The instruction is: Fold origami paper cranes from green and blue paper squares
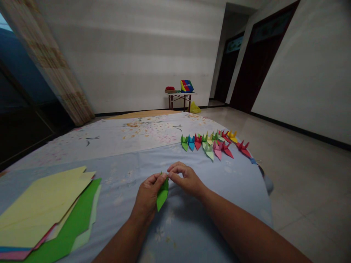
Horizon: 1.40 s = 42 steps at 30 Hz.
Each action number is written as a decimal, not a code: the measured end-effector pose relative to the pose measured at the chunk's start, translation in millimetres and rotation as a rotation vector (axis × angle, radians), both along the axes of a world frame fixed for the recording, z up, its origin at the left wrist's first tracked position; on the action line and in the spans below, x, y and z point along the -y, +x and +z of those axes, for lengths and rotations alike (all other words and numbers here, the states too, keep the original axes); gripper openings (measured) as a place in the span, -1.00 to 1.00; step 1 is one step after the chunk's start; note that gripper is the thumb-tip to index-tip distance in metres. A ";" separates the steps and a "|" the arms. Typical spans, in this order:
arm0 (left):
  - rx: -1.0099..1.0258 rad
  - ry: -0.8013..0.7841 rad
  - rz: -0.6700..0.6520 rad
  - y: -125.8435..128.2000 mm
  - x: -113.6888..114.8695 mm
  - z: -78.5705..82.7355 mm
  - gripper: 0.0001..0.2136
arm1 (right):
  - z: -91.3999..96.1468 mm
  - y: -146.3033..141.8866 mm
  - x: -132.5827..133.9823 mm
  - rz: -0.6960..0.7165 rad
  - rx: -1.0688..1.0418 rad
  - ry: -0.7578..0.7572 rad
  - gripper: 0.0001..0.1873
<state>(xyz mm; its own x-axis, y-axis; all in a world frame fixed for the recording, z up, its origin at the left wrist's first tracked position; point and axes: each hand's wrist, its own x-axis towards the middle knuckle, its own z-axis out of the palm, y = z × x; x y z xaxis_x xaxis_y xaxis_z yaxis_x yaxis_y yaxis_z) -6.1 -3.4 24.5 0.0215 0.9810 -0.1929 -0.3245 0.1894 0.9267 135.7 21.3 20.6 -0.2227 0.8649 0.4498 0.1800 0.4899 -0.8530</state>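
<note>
Left hand (148,191) gripping green folded paper (162,199), pinched between thumb and fingers, long pointed end hanging down. Right hand (188,179) has fingers bent, thumb and index tips close together at the paper's upper end; can't tell if they grip it. Paper is up in front of the person, near the middle of the bench (148,114), over the blue cloth (120,208).

Beyond the right hand, to its right: cluster of folded paper birds standing on the cloth. Back row, left end: green bird (184,143), blue bird (191,142), red bird (197,141); yellow bird (232,137) toward the right end. In front of that row, 3 birds: pale green, pink, red. 1 more red bird (243,149) near the bench edge, a bit apart.

Well left of the left hand: loose paper stack (41,206), pale yellow on top, green, pink and blue edges showing. White floral cloth (153,131) covers the far part of the bench.

Background: small stand (178,95) by the wall, multicolored box (187,86) and red item on it, yellow bag (194,107) on the floor beside it.
</note>
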 end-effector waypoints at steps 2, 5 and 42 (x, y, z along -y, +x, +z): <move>-0.003 0.010 0.012 0.7 0.3 0.6 -0.70 | -1.0 -1.1 0.3 0.002 -0.012 -0.004 -0.84; -0.016 0.024 0.018 1.3 1.1 1.2 -0.71 | -1.2 -2.8 1.1 0.017 -0.025 -0.006 -0.83; -0.054 0.012 0.000 0.0 -1.6 -4.5 -0.69 | -1.6 3.8 -4.2 -0.059 -0.026 -0.115 -0.81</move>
<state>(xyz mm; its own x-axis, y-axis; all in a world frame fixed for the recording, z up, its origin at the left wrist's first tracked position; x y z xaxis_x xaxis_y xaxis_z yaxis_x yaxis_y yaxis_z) -6.1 -1.9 20.0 0.0115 0.9832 -0.1821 -0.2745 0.1782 0.9449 139.6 25.5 19.0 -0.1599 0.9223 0.3519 0.1827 0.3780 -0.9076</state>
